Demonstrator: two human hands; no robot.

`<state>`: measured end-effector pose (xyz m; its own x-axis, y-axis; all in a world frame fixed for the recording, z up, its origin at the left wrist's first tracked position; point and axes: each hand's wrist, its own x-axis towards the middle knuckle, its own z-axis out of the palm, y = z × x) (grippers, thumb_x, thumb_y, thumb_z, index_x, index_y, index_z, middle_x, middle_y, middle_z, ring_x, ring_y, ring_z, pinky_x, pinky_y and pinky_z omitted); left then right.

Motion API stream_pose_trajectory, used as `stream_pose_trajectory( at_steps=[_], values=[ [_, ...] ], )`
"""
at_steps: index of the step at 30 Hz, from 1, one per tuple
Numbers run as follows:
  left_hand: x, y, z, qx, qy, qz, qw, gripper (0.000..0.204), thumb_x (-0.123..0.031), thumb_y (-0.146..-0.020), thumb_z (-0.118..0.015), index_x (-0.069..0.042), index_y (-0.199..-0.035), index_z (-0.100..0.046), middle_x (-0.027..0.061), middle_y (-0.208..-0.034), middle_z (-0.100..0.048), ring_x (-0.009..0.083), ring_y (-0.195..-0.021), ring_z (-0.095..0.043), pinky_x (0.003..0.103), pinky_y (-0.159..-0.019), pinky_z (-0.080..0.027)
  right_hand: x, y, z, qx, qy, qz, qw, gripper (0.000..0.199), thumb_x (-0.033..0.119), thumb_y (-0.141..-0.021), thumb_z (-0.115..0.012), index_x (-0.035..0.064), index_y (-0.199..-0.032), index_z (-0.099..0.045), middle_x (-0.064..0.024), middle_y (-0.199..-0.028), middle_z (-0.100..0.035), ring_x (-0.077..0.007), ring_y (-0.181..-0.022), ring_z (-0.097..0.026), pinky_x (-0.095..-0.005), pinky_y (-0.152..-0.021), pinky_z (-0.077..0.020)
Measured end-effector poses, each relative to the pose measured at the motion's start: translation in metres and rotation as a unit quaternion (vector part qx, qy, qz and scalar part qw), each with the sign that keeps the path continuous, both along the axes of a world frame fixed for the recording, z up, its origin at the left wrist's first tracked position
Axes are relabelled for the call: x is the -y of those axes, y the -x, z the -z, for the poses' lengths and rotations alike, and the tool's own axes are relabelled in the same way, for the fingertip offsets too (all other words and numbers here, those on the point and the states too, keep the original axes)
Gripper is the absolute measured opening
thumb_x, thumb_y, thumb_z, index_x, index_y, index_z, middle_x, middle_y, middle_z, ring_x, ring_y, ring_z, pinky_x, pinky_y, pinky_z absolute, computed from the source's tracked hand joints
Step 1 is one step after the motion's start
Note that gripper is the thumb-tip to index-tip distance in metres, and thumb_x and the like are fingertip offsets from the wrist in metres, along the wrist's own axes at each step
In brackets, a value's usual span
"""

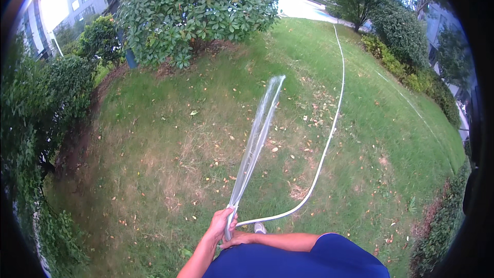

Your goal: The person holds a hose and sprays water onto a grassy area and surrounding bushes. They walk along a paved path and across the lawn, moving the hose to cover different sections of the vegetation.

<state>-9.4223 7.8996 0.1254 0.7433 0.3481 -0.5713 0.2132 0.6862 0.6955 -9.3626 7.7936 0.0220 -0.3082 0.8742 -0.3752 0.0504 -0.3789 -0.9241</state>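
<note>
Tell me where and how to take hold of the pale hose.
The hose is probably best taken just behind its spouting end, from the near side, wrapped around as the left hand has it: it is slim, and the water shoots forward, away from that side.

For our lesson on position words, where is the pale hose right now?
In the head view, the hose starts at the left hand, low and just left of centre, then curves right and runs up the grass toward the paving.
</note>
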Motion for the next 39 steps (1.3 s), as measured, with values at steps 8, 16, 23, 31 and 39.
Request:
stream_pose_trajectory(
  at_steps=[8, 16, 23, 31, 39],
  values=[
    [-0.004, 0.012, -0.004, -0.024, 0.001, -0.084, 0.996, 0.032, -0.03, -0.093, -0.048, -0.002, -0.08, -0.054, 0.006, -0.054, -0.049, 0.014, -0.042, -0.045, 0.026, -0.039, -0.036, -0.009, 0.004, -0.004, -0.012, 0.032, -0.024, 0.999, 0.042, 0.047, -0.076, -0.069, 0.0068, -0.073, -0.059, -0.0009, -0.067, -0.054, -0.0133, -0.063, -0.051, -0.0296, -0.057, -0.0384],
    [0.0, 0.025, 0.014, -0.013, 0.02, -0.184, 0.983, 0.033, -0.032, -0.093, -0.048, -0.003, -0.081, -0.053, 0.0058, -0.054, -0.049, 0.0148, -0.042, -0.044, 0.028, -0.039, -0.036, -0.006, 0.004, -0.025, 0.059, 0.077, -0.037, 0.995, 0.045, 0.052, -0.075, -0.068, 0.0083, -0.07, -0.059, -0.0009, -0.065, -0.053, -0.0137, -0.061, -0.049, -0.0315, -0.056, -0.0352],
    [0.002, 0.034, 0.02, -0.001, 0.046, -0.23, 0.972, 0.033, -0.032, -0.094, -0.046, -0.002, -0.081, -0.053, 0.0066, -0.054, -0.049, 0.0159, -0.042, -0.044, 0.028, -0.038, -0.037, -0.004, 0.007, -0.024, 0.071, 0.064, -0.043, 0.994, 0.046, 0.054, -0.076, -0.066, 0.0095, -0.066, -0.058, -0.0002, -0.062, -0.05, -0.013, -0.058, -0.048, -0.0309, -0.055, -0.0334],
    [0.011, 0.053, 0.016, 0.022, 0.022, -0.339, 0.94, 0.034, -0.035, -0.093, -0.049, -0.002, -0.084, -0.05, 0.0081, -0.058, -0.048, 0.0185, -0.049, -0.049, 0.032, -0.043, -0.041, -0.007, 0.005, -0.033, 0.062, 0.103, -0.061, 0.991, 0.039, 0.047, -0.075, -0.071, 0.0097, -0.071, -0.06, 0.0011, -0.064, -0.054, -0.012, -0.059, -0.05, -0.0282, -0.054, -0.0359],
    [0.021, 0.055, 0.007, 0.045, -0.016, -0.258, 0.965, 0.035, -0.035, -0.095, -0.047, -0.002, -0.084, -0.053, 0.0087, -0.056, -0.053, 0.0188, -0.046, -0.05, 0.031, -0.044, -0.042, 0.001, 0.014, 0.021, 0.068, 0.033, 0.015, 0.997, 0.034, 0.039, -0.073, -0.077, 0.0078, -0.074, -0.064, -0.0023, -0.072, -0.062, -0.0131, -0.07, -0.058, -0.0298, -0.068, -0.0478]
  ],
)
